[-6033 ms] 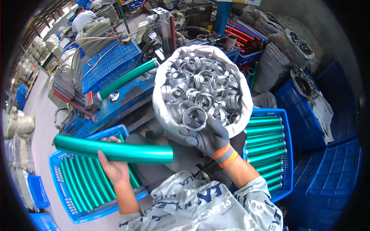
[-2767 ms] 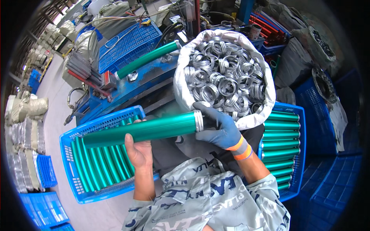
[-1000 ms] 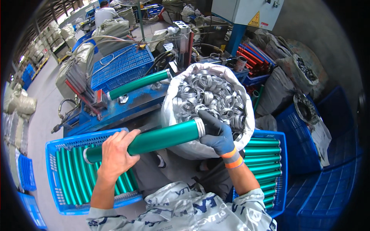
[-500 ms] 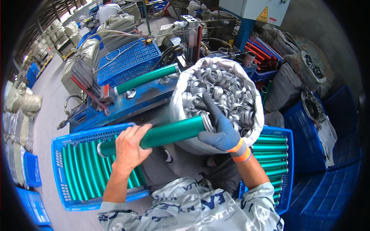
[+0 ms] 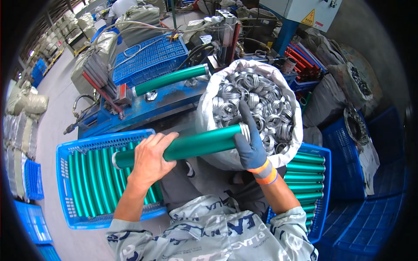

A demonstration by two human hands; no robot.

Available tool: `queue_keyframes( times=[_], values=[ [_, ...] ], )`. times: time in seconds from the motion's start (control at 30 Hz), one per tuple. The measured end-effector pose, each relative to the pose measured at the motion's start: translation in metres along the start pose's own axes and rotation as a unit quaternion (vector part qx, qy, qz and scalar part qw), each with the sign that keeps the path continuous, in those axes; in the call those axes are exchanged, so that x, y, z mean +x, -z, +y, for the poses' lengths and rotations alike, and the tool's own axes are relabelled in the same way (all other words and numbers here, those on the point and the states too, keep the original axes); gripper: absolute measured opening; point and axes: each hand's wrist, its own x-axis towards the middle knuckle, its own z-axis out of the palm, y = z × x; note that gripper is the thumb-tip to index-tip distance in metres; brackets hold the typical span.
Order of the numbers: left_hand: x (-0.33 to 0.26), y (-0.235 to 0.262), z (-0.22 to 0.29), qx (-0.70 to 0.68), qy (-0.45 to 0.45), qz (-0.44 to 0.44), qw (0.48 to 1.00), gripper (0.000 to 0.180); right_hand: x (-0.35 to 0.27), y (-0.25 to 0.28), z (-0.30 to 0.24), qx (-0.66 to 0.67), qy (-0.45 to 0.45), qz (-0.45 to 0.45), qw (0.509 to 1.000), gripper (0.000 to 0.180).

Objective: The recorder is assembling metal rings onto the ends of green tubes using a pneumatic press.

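Observation:
A long green metal tube (image 5: 198,144) lies slantwise across my lap, its right end higher. My bare left hand (image 5: 153,157) is wrapped round it left of the middle. A silver ring (image 5: 115,160) caps the left end, and a ridged silver ring (image 5: 245,132) sits at the right end. My right hand (image 5: 252,150), in a blue-grey glove with an orange cuff, cups that ring, thumb on the near side and index finger stretched upward; its other fingers are partly hidden. Just beyond stands a white sack (image 5: 206,114) full of loose silver rings (image 5: 257,98).
Blue crates of green tubes stand at left (image 5: 63,187) and right (image 5: 327,174). Ahead, a blue bench machine (image 5: 167,108) holds another green tube (image 5: 172,81). Red tubes (image 5: 298,58), stacked blue crates (image 5: 339,143) and a grey electrical cabinet (image 5: 324,13) are on the right.
The tube and both hands have shifted slightly right and up in the picture. My gloved hand has turned more upright against the ring at the tube's right end.

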Motion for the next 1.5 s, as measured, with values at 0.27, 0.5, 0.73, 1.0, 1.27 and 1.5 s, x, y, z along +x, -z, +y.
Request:
queue_keyframes(
  times=[0.27, 0.5, 0.73, 1.0, 1.27, 1.5],
  values=[
    [-0.004, -0.004, 0.002, 0.025, 0.012, -0.002, 1.0, 0.067, 0.008, 0.001, -0.011, -0.131, 0.027, -0.009, 0.991, 0.086],
    [-0.01, -0.018, -0.02, 0.022, 0.041, 0.02, 0.999, 0.068, 0.041, -0.016, -0.011, -0.098, 0.002, -0.027, 0.995, 0.086],
    [-0.026, 0.0, -0.068, -0.014, 0.107, 0.041, 0.993, 0.07, 0.089, -0.038, -0.015, -0.095, -0.018, -0.104, 0.99, 0.094],
    [-0.043, 0.022, -0.134, -0.188, 0.187, -0.005, 0.964, 0.067, 0.272, -0.02, 0.033, -0.099, -0.049, -0.066, 0.992, 0.066],
    [-0.119, 0.027, -0.184, -0.116, 0.282, 0.031, 0.952, 0.083, 0.416, -0.152, 0.136, -0.62, -0.022, -0.219, 0.754, 0.056],
    [-0.135, 0.029, -0.206, -0.075, 0.277, 0.06, 0.956, 0.07, 0.463, -0.124, 0.267, -0.783, -0.089, -0.13, 0.601, 0.046]
  ],
)
